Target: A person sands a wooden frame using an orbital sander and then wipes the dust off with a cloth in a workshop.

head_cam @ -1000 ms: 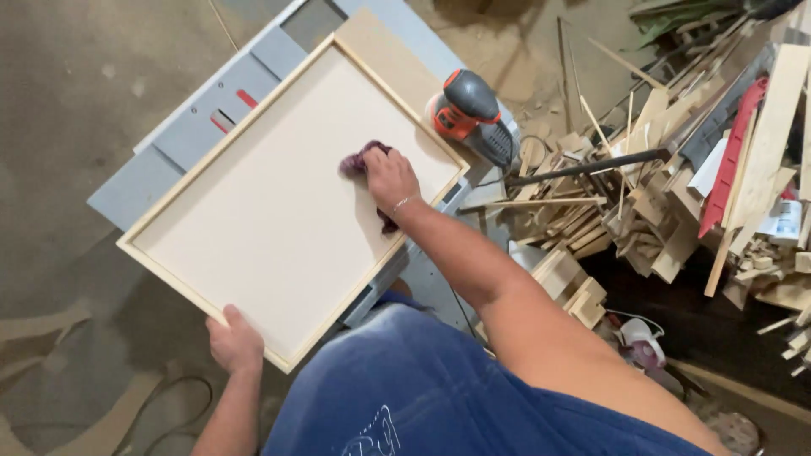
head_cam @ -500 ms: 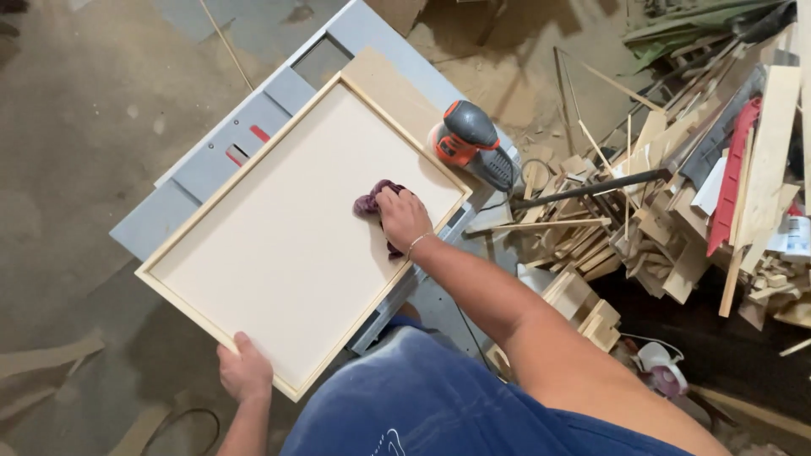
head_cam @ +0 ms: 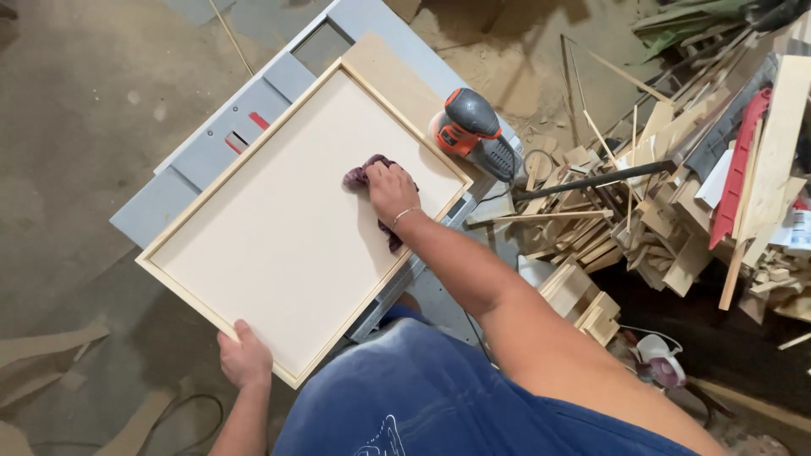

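The right hand (head_cam: 390, 187) presses a rag (head_cam: 365, 175) on the panel's (head_cam: 287, 228) far corner, most unwiped, while the left hand (head_cam: 243, 358) grips its frame (head_cam: 215, 319).

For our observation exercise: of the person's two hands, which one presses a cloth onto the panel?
The right hand, pressing the dark maroon cloth on the pale wooden framed panel; the left hand only grips the frame's near edge.

The person wore a blue shirt (head_cam: 439, 388) with a small white print at the front. Both arms were bare. A thin bracelet (head_cam: 405, 214) circled the right wrist.
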